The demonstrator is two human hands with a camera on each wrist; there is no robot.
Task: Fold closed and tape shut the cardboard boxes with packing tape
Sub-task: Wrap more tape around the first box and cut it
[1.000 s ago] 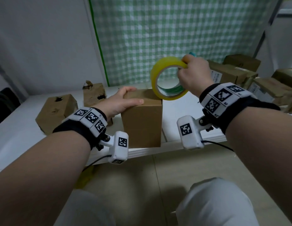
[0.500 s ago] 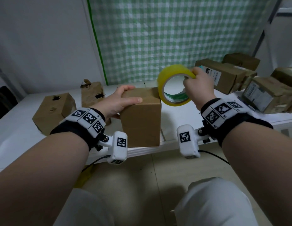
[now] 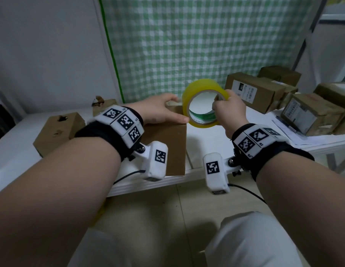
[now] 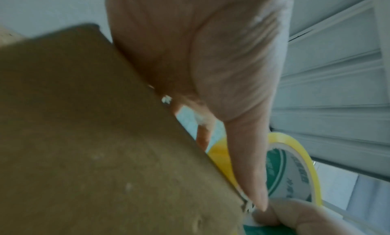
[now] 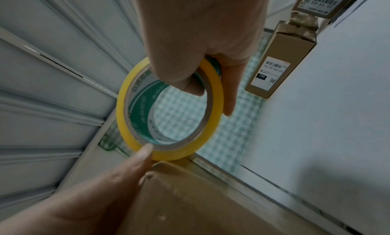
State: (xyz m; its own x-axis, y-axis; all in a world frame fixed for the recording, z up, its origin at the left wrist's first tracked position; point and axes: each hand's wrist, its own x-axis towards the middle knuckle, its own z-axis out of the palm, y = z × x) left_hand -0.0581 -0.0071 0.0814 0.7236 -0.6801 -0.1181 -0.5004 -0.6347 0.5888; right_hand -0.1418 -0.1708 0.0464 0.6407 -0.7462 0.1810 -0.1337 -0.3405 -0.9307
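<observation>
The right hand [image 3: 228, 110] grips the tape roll [image 3: 204, 103] upright at the cardboard box's [image 3: 167, 145] top right edge, its hole facing the person. The left hand [image 3: 158, 110] lies flat on the box top, thumb touching the roll, box at the desk's [image 3: 216, 135] near edge.

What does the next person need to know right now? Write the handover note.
Left hand: rests on top of the box at the table's front edge, thumb along its top edge, holding it shut.
Right hand: grips the yellow tape roll, upright at the box's right top corner.
Done: flaps folded down.
Left: no tape visible on this box yet; whether the roll touches it is unclear. More boxes sit at right.
</observation>
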